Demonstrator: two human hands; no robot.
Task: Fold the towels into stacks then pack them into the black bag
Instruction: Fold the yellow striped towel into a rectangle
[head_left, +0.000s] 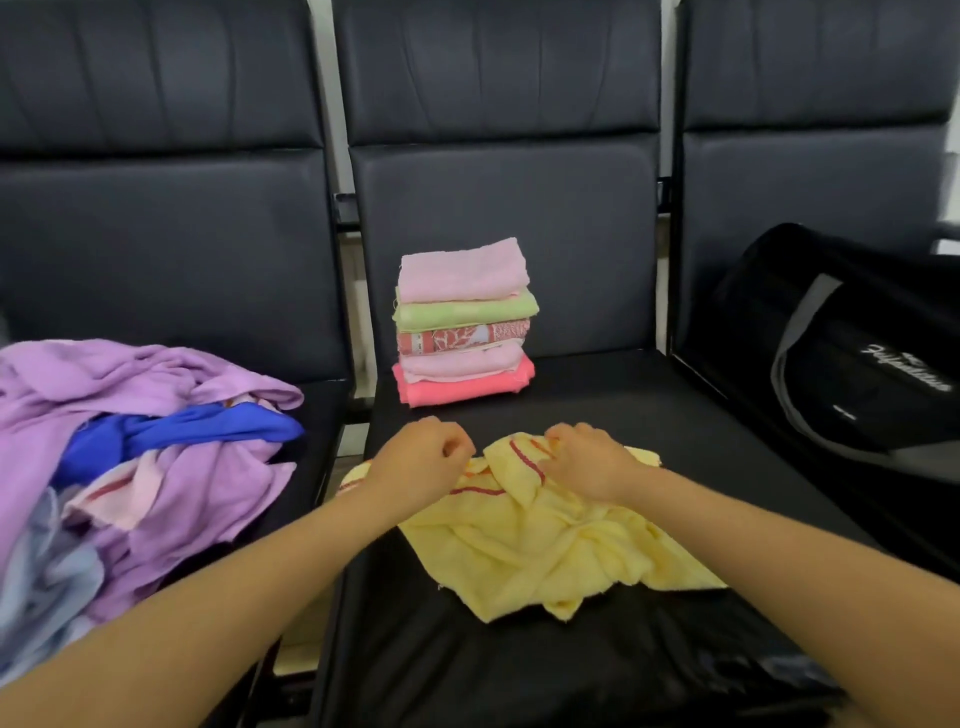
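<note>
Landmark: the stack (464, 322) of folded towels on the middle seat (597, 395).

Far left of the stack, on the neighbouring seat, lay an unfolded pile (130, 467): mostly lilac cloth, a blue piece across it, pale pink and light blue bits at its near edge.

The stack stood upright at the back of the middle seat, against the backrest: pale pink on top, then green, a red-and-white print, another pale pink, coral at the bottom (five layers countable).

In front of the stack, nearer the camera, a yellow towel (545, 535) lay rumpled on the same seat, red stripes along its far edge.

Left hand (421, 462) sat at the towel's far left corner, in front of the stack and slightly left of it. Fingers curled into a loose fist, seemingly pinching the towel edge; the actual contact was hidden under the hand.

Right hand (587, 460) sat in front of the stack and to its right, fingers curled over a raised fold of the striped edge, gripping it.

Right of the stack, on the next seat, the black bag (852, 364) lay with grey trim and white script on its side. Whether it was open could not be told.
</note>
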